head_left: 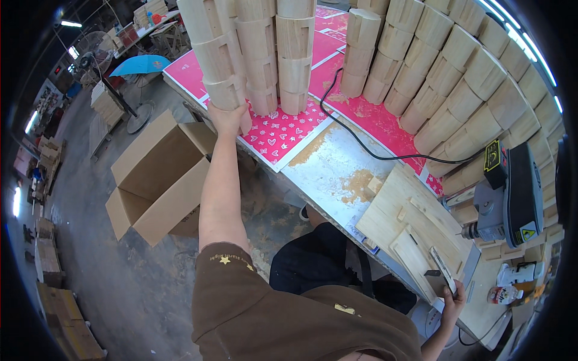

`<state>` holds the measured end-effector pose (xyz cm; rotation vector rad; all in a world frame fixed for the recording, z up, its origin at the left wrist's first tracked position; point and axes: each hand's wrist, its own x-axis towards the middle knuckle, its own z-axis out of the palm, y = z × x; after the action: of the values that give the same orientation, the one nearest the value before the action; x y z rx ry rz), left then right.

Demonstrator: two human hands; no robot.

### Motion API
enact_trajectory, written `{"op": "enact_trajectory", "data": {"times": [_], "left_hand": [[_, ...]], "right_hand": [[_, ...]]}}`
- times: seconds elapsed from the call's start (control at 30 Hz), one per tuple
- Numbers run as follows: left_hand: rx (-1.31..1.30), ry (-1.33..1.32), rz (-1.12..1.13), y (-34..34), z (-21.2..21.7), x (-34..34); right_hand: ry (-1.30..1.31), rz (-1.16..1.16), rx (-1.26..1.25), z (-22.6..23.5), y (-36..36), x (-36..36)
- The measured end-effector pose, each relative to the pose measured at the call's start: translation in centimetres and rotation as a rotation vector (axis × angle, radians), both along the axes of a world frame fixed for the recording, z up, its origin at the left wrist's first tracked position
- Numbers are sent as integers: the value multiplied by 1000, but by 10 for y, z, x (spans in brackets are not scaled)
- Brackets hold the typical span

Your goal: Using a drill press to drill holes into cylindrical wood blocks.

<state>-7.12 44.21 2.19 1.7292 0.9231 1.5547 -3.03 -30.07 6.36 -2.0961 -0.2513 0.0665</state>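
Your left hand (229, 120) grasps the base of the upright wooden stack (211, 48), far left; your right hand (454, 298), near right, touches a strip (442, 268), grip unclear.

An open cardboard box (171, 201) sits left of the left grip (227, 117); farther left and beyond are a blue umbrella (139, 65) and a fan (88, 61). A plastic bottle (503, 295) is right of the right grip (454, 296).

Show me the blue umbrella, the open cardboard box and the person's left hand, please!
Blue umbrella (140, 65): head view, middle of its canopy.
Open cardboard box (173, 201): head view, the flap on its side nearest the left arm.
Left hand (228, 119): head view, back of the hand.
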Motion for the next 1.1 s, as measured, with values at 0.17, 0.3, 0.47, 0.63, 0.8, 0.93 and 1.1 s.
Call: {"op": "enact_trajectory", "data": {"times": [0.17, 0.3, 0.47, 0.63, 0.8, 0.93, 1.1], "left_hand": [[-98, 10, -13, 27, 5, 7], [-107, -12, 27, 23, 27, 20], [-89, 13, 66, 86, 2, 33], [-65, 3, 43, 100, -5, 46], [-87, 57, 135, 96, 1, 50], [-107, 79, 119, 78, 15, 50], [-76, 112, 62, 113, -3, 35]], "right_hand": [[-10, -26, -24, 0, 0, -2], [24, -71, -32, 2, -1, -5], [38, -102, -24, 0, -4, -6], [64, -119, -35, 6, 1, -9], [68, -110, -42, 8, 3, -10], [79, -129, -30, 8, 2, -11], [66, -109, -65, 8, 2, -9]]}}
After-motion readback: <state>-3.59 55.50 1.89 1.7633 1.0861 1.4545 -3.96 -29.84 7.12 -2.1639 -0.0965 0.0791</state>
